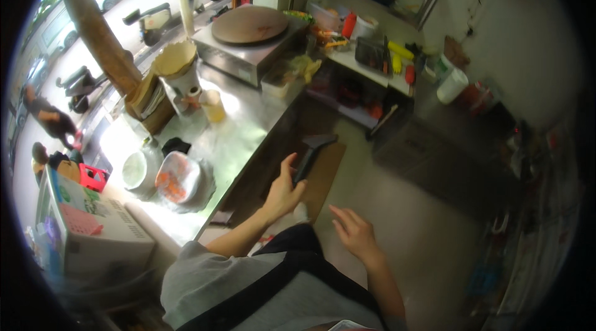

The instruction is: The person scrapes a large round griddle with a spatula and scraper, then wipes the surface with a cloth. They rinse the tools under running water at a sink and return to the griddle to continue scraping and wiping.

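My left hand grips the dark handle of a scraper, its wide flat head pointing away from me over the floor. Lower and to the right, my right hand has its fingers apart and holds nothing. Left of my left arm runs a metal counter. On it stand a white tub, a plastic-lined bowl with orange-red bits, a black cloth-like thing and a cup of yellowish liquid.
A round griddle plate sits on a metal stove at the counter's far end. A brown board lies low beyond my hands. A side table holds trays and bottles. A white box-shaped appliance stands left; two people are outside.
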The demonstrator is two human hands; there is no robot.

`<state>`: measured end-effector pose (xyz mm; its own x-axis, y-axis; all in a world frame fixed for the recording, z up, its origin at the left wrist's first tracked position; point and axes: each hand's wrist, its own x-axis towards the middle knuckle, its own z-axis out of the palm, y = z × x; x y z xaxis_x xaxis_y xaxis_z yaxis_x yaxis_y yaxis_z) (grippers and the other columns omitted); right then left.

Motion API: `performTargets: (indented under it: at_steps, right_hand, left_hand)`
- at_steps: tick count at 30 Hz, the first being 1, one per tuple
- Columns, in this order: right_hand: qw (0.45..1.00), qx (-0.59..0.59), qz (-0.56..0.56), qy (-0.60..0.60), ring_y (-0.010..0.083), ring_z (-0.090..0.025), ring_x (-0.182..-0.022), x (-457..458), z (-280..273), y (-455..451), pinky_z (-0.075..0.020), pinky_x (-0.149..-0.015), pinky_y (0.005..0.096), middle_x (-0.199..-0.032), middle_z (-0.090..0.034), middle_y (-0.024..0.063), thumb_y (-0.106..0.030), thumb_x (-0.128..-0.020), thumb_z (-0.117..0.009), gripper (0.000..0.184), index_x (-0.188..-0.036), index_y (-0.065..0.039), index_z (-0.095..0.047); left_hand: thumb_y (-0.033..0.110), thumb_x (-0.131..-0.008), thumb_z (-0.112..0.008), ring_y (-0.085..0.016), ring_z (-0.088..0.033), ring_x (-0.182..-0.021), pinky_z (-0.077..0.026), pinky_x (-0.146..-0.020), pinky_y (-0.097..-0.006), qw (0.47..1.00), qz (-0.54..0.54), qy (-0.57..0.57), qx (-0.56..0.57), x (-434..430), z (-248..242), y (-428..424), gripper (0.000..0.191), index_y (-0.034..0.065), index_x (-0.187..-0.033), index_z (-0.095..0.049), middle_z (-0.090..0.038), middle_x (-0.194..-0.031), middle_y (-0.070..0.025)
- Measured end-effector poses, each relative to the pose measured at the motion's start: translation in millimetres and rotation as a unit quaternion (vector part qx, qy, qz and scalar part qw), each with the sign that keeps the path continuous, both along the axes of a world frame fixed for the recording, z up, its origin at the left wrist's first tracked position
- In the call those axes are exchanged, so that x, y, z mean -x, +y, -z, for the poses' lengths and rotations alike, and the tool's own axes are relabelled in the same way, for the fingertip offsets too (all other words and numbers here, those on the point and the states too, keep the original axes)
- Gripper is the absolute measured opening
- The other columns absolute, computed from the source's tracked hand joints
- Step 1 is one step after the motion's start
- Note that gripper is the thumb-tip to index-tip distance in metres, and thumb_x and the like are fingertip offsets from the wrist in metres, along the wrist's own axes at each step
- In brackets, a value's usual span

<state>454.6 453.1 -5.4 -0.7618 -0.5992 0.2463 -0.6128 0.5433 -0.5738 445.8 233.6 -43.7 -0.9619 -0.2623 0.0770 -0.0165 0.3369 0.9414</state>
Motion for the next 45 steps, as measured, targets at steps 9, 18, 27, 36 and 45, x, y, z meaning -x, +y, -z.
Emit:
performTargets:
  at_steps: [9, 18, 27, 36, 45]
  right_hand:
    - [0.945, 0.050, -0.134, 0.295, 0.0200, -0.054, -0.078, 272.8, -26.4, -117.3, -0.0478, -0.063, 0.0298, -0.089, -0.050, 0.0030, -0.004, -0.071, -0.061, 0.042, -0.112, -0.014, -0.063]
    - [0.945, 0.248, -0.177, 0.122, 0.0207, -0.060, -0.073, 520.1, -31.4, -244.8, -0.0490, -0.066, 0.0312, -0.082, -0.061, 0.0078, -0.022, -0.081, -0.068, 0.025, -0.098, -0.005, -0.061]
    - [0.953, 0.226, -0.079, -0.188, 0.0179, -0.066, -0.058, 784.0, 33.9, -425.8, -0.0509, -0.057, 0.0281, -0.070, -0.066, 0.0099, -0.036, -0.080, -0.070, 0.042, -0.079, 0.005, -0.060]
    - [0.965, 0.145, -0.178, -0.124, 0.0253, -0.063, -0.057, 790.1, 54.0, -458.1, -0.0482, -0.057, 0.0360, -0.061, -0.062, 0.0130, -0.042, -0.078, -0.070, 0.044, -0.070, 0.001, -0.061]
    - [0.933, 0.104, -0.243, -0.243, 0.0229, -0.060, -0.056, 743.7, 60.5, -486.6, -0.0475, -0.057, 0.0384, -0.063, -0.061, 0.0078, -0.042, -0.083, -0.063, 0.041, -0.066, -0.005, -0.058]
  left_hand:
    - [0.011, -0.083, -0.054, -0.043, -0.059, -0.090, -0.046, -0.079, -0.0436, 0.997, 0.006, -0.020, 0.076, 166.2, -65.0, -17.3, 0.090, 0.0066, -0.144, 0.012, -0.057, -0.106, -0.0264]
    - [0.007, -0.088, -0.056, -0.015, -0.060, -0.074, -0.051, -0.056, -0.0243, 0.983, -0.183, 0.007, 0.027, 233.6, -47.5, -92.6, 0.086, 0.0150, -0.147, 0.007, -0.055, -0.112, -0.0128]
    - [0.008, -0.085, -0.058, -0.016, -0.060, -0.072, -0.052, -0.055, -0.0264, 0.888, -0.436, -0.110, -0.101, 326.0, 18.2, -123.5, 0.081, 0.0140, -0.147, -0.007, -0.059, -0.105, -0.0130]
    - [0.008, -0.088, -0.055, -0.014, -0.057, -0.075, -0.052, -0.056, -0.0261, 0.795, -0.560, -0.164, -0.167, 390.4, -4.4, -116.2, 0.074, 0.0134, -0.147, -0.011, -0.057, -0.105, -0.0105]
    - [0.008, -0.087, -0.056, -0.012, -0.058, -0.073, -0.051, -0.058, -0.0254, 0.832, -0.534, -0.137, -0.061, 443.2, -30.0, -155.7, 0.072, 0.0110, -0.146, -0.015, -0.061, -0.101, -0.0106]
